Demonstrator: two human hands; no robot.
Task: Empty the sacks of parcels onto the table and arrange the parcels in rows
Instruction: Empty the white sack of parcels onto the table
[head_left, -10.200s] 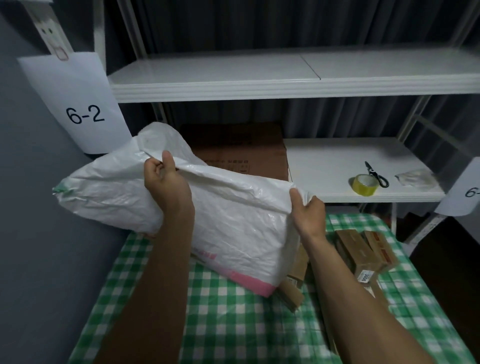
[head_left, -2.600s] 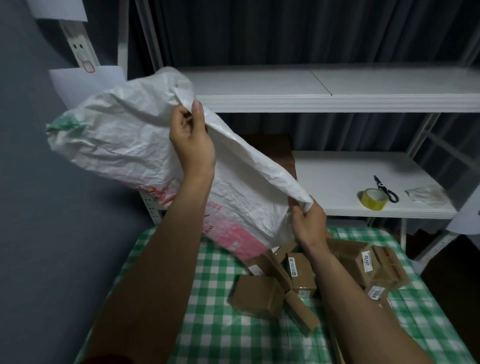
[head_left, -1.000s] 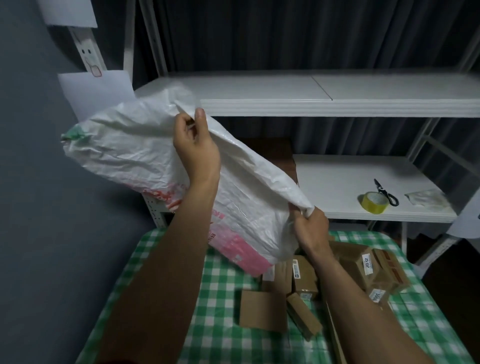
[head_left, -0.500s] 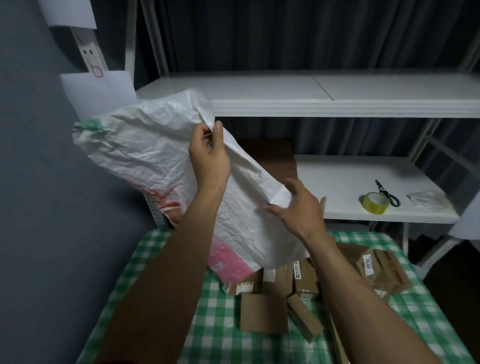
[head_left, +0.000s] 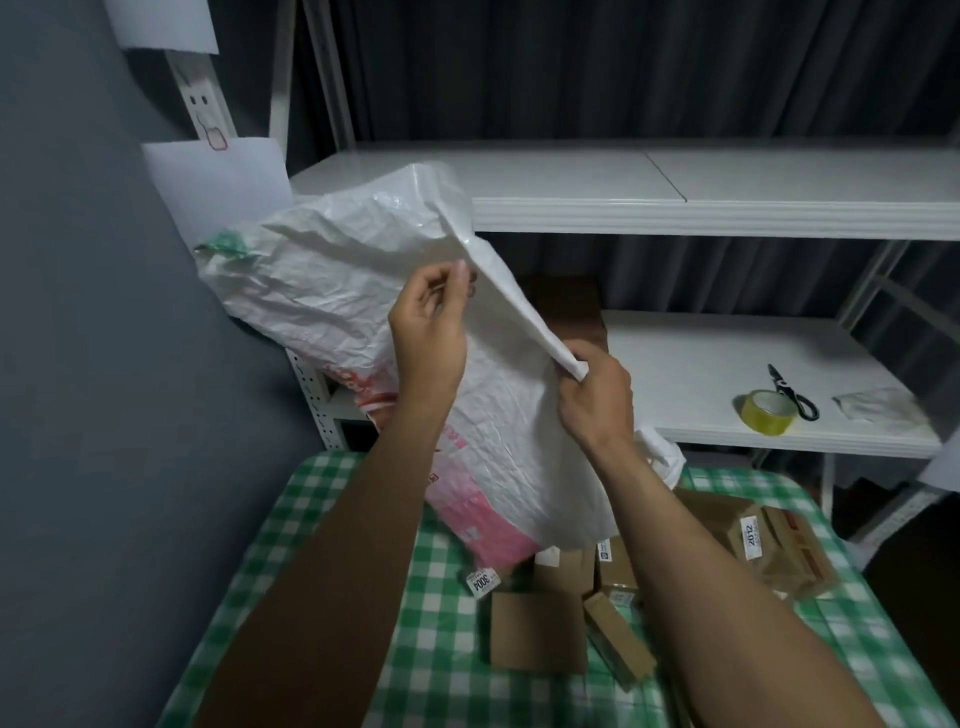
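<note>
Now gripping again: right hand (head_left: 592, 395), open half a second ago, pinching the sack's (head_left: 343, 291) lower corner; left hand (head_left: 431, 332) pinching its upper fold. Held tilted above the checked table (head_left: 322, 519), mouth down over tumbled parcels (head_left: 535, 631). Probably empty; arranging in rows not yet begun.

The sack (head_left: 332, 291) is white woven plastic with a pink band and red print near its lower end, and a green tuft at its far corner. The table (head_left: 332, 597) wears a green-and-white check cloth. The parcels (head_left: 537, 631) are plain brown card with white labels printed in black. On the white shelf (head_left: 701, 364) lies a yellow tape roll (head_left: 768, 411) beside black-handled scissors (head_left: 792, 392).
</note>
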